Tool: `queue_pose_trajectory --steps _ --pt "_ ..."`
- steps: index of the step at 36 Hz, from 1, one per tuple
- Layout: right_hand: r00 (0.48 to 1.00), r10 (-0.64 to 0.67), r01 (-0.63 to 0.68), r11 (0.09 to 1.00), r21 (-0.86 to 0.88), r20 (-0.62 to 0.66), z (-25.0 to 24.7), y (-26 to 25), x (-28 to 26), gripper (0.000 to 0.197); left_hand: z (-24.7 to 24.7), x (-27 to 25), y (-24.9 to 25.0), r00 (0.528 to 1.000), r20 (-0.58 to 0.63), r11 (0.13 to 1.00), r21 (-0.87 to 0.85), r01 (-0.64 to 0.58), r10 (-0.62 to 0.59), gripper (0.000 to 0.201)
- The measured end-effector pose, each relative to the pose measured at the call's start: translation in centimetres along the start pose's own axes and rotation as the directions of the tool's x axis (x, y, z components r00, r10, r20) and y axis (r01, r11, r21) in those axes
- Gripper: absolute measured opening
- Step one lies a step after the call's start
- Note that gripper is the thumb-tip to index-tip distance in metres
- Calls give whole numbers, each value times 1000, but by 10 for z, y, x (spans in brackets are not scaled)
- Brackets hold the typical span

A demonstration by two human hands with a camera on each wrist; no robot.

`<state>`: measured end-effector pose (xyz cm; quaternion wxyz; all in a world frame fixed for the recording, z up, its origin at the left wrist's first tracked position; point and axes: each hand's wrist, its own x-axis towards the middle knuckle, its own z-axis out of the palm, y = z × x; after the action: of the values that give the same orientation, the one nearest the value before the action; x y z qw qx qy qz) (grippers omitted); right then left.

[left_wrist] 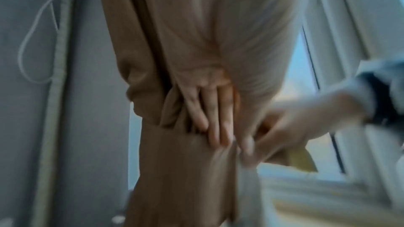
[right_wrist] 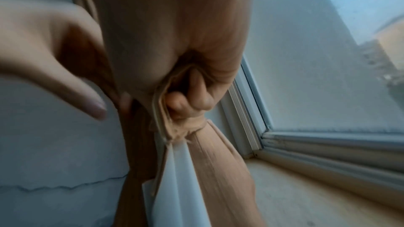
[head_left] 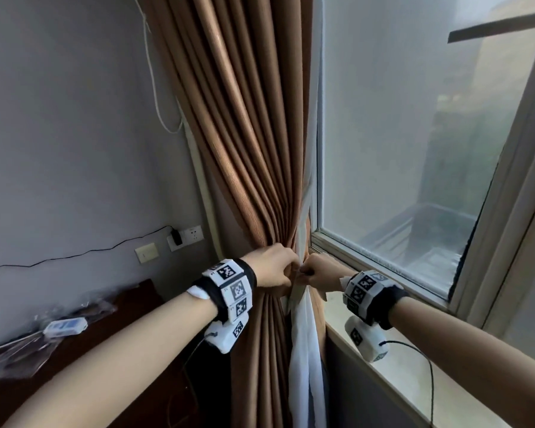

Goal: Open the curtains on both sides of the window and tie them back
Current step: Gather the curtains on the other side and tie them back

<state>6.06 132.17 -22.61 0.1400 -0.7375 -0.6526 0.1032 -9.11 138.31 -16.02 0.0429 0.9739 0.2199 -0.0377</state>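
Observation:
The brown curtain (head_left: 244, 149) hangs gathered at the left edge of the window, with a white sheer (head_left: 303, 350) beside it. Both hands meet at its pinched waist. My left hand (head_left: 275, 267) grips the bundle, fingers (left_wrist: 210, 110) lying over a brown tieback band (left_wrist: 150, 116) wrapped round it. My right hand (head_left: 317, 270) pinches the band's end from the window side. The right wrist view shows its curled fingers (right_wrist: 192, 97) buried in the band's folds, above the sheer (right_wrist: 174, 179). The band's fastening is hidden.
The window pane (head_left: 399, 149) and a pale sill (head_left: 414, 381) lie to the right. A dark wooden table (head_left: 121, 304) at lower left carries a white device (head_left: 65, 325) and plastic wrap. A wall socket (head_left: 186, 237) and a loose white cord (head_left: 155, 88) are on the grey wall.

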Motion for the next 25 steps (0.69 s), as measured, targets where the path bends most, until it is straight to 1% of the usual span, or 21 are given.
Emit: queue_pose_trajectory --steps 2,4,5,7,8,10,12,14,17,18,19,20,21,22,23,25 --pt "999 47 -47 996 70 3 -1 3 1 27 14 3 -6 996 -85 1000 20 -21 22 42" --pt "997 75 -76 986 148 15 -4 7 3 33 29 6 -11 984 -168 993 107 -48 65 51" --pt "997 74 -78 980 184 32 -5 7 3 36 36 7 -13 979 -194 988 147 -42 70 54" --pt "996 55 -72 968 239 77 -6 5 3 36 46 9 -13 981 -194 986 164 20 12 57" --pt "994 51 -74 962 265 92 -7 4 2 35 48 11 -11 982 -187 989 138 60 -33 57" --pt "993 51 -82 943 322 103 -6 4 1 35 52 15 -4 974 -204 991 71 116 -100 48" --pt "993 46 -84 919 384 108 -7 5 1 36 51 18 -1 966 -230 992 10 127 -121 38" --pt "989 56 -113 880 461 135 -7 6 1 34 51 21 -1 970 -210 992 -29 122 -125 28" --pt "974 100 -202 794 573 205 -5 12 1 32 53 24 -9 961 -228 986 -88 140 -157 21" --pt "962 119 -251 735 629 245 -5 14 2 30 53 24 -10 955 -238 982 -108 155 -177 22" --pt "947 134 -307 652 693 293 -6 17 2 25 54 25 -11 951 -237 976 -133 173 -201 25" --pt "930 131 -354 566 744 343 -9 18 1 17 54 25 -12 945 -240 969 -162 184 -220 28" --pt "910 111 -398 505 766 399 -13 18 -1 10 55 27 -12 941 -244 964 -182 194 -235 31" --pt "890 87 -428 493 757 447 -17 19 -3 11 55 28 -13 937 -246 958 -201 202 -249 33" --pt "879 72 -438 514 738 471 -20 19 -4 23 54 29 -14 934 -243 953 -212 214 -264 36" --pt "878 72 -417 604 679 474 -26 22 -6 51 53 32 -14 930 -236 947 -223 231 -282 40"
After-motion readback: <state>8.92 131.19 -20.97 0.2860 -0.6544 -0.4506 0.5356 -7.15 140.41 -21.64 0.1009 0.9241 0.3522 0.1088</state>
